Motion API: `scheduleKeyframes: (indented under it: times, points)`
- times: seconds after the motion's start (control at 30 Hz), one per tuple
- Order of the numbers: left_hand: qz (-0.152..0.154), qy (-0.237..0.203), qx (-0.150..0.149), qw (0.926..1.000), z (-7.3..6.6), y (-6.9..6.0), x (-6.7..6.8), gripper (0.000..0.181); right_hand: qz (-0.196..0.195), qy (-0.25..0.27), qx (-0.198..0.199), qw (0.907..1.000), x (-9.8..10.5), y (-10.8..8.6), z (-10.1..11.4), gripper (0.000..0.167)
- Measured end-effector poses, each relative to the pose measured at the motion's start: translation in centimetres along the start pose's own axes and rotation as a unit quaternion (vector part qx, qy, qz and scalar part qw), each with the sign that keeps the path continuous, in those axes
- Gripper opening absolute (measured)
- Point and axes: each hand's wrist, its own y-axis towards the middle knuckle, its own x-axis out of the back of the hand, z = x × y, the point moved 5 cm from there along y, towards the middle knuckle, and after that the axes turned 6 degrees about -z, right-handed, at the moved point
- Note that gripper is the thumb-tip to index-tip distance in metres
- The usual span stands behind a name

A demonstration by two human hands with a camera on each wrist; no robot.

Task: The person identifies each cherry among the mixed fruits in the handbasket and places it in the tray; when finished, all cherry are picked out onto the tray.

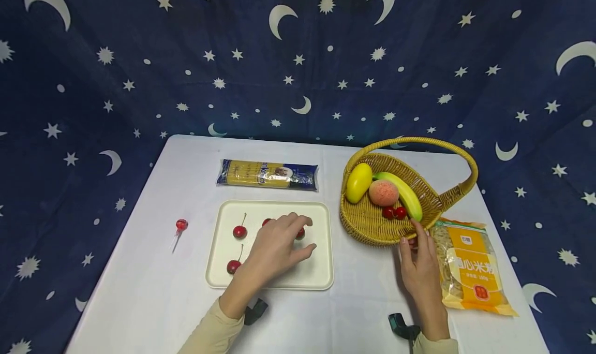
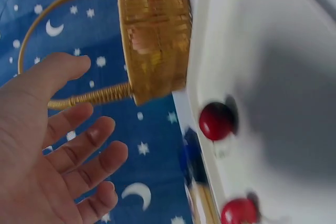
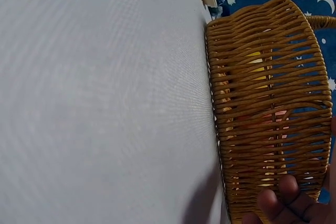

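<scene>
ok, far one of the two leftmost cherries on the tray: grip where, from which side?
Probably pinch the cherry by its round body, from above, squeezing left and right: it lies clear of the tray rim, and its thin stem points toward the far side, leaving both flanks free.

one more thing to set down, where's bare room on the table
Bare tablecloth lies in front of the lollipop, left of the tray; between the tray and right hand; and left of the spaghetti packet, beyond the lollipop. Crowded: wicker basket, right hand and rice noodle bag bunch together; the left hand is over the tray.
</scene>
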Motion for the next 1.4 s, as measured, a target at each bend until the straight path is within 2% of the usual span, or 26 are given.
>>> scheduleKeyframes:
  times: [0.23, 0.37, 0.57, 0.87, 1.07, 1.27, 1.4]
  points:
    - [0.026, -0.027, -0.048, 0.9982, -3.3, 3.1, -1.2, 0.045, 0.006, 0.000, 0.002, 1.0000, 0.2, -0.1, 0.0, 0.057]
    - [0.044, -0.028, -0.096, 0.9940, -5.1, 5.5, -1.7, 0.047, 0.004, 0.003, 0.002, 1.0000, 0.1, -0.1, 0.0, 0.057]
    - [0.084, -0.019, -0.157, 0.9839, -7.8, 9.2, -3.1, 0.048, 0.005, -0.004, 0.002, 1.0000, 0.0, 0.1, -0.1, 0.057]
    - [0.140, 0.001, -0.229, 0.9633, -10.6, 14.2, -6.0, 0.048, 0.003, -0.013, 0.010, 0.9999, 0.0, 0.0, 0.1, 0.057]
    - [0.210, 0.042, -0.248, 0.9449, -12.4, 16.3, -9.0, 0.048, -0.005, -0.019, 0.016, 0.9997, -0.1, 0.2, -0.2, 0.057]
    - [0.288, 0.103, -0.235, 0.9225, -13.1, 17.4, -13.0, 0.052, -0.006, -0.020, 0.016, 0.9997, -0.5, 0.2, -0.6, 0.057]
    - [0.328, 0.135, -0.224, 0.9077, -13.1, 17.6, -15.0, 0.047, -0.008, -0.019, 0.017, 0.9996, -0.8, 0.0, -0.7, 0.057]
